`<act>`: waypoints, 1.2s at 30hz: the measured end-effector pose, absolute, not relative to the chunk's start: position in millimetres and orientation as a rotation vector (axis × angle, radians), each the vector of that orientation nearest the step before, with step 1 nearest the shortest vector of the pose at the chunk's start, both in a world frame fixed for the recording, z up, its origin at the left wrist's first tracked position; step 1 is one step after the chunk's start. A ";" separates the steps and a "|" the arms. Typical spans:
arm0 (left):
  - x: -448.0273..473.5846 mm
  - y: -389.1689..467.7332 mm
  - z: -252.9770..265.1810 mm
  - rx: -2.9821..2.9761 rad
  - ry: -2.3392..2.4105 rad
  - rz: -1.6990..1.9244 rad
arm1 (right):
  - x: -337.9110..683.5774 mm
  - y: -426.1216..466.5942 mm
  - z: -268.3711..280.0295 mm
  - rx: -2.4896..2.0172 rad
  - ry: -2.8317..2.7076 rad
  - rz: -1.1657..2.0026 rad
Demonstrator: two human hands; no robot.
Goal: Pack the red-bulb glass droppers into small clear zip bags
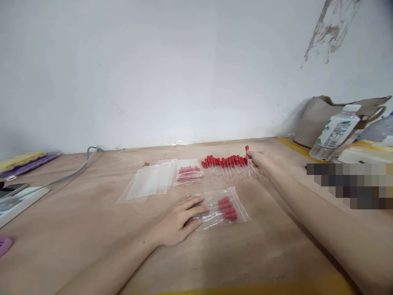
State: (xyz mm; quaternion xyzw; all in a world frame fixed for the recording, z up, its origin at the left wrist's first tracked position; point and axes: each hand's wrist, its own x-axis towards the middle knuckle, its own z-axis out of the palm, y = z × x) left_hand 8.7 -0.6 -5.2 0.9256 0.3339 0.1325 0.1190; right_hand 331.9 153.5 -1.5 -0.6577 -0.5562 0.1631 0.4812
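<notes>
My left hand lies with fingers spread over one end of a clear zip bag, pressing it to the table. Several droppers with red rubber bulbs lie inside that bag, their bulbs towards its right end. Farther back, my right hand pinches a dropper, its red bulb pointing up, at the right end of a row of droppers. Left of the row, a stack of filled bags holds more droppers. Beside it are flat see-through bags, fanned over each other.
A plastic bottle and a grey-beige bag stand at the back right. On the left are a grey cable, a white power strip and yellow and purple items. A white wall closes off the back.
</notes>
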 end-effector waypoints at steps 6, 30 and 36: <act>9.0 -1.3 -3.0 2.739 0.954 0.358 | 316.2 87.2 -10.7 -1.304 -1.066 0.796; 9.7 -1.4 -2.1 2.735 0.955 0.387 | 295.5 27.8 -30.3 -1.051 -0.995 1.241; 9.0 -1.8 -2.2 2.733 0.965 0.368 | 312.8 26.2 -21.5 -1.123 -1.398 1.481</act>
